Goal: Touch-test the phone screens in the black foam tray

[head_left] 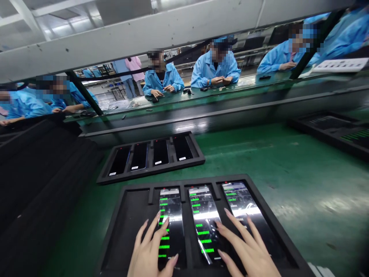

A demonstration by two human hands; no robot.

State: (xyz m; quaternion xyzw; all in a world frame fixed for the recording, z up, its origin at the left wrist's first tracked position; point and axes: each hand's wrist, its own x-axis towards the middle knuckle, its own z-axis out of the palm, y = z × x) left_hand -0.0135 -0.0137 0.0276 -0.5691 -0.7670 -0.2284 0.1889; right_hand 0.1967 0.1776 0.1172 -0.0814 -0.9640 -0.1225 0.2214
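Note:
A black foam tray lies in front of me, with three lit smartphones in its slots and a bare slot at its left. Over the left smartphone is my left hand, fingers spread, its fingertips at the screen. My right hand spreads between the middle smartphone and the right smartphone, its thumb and index finger by the middle screen's right edge. Green text lines show on all three screens. Whether the fingertips press the glass, I cannot tell.
Behind stands a second foam tray with several dark-screened phones. Black foam trays are stacked at the left, and another tray lies at the far right on the green table. Across the line, people in blue smocks work at a bench.

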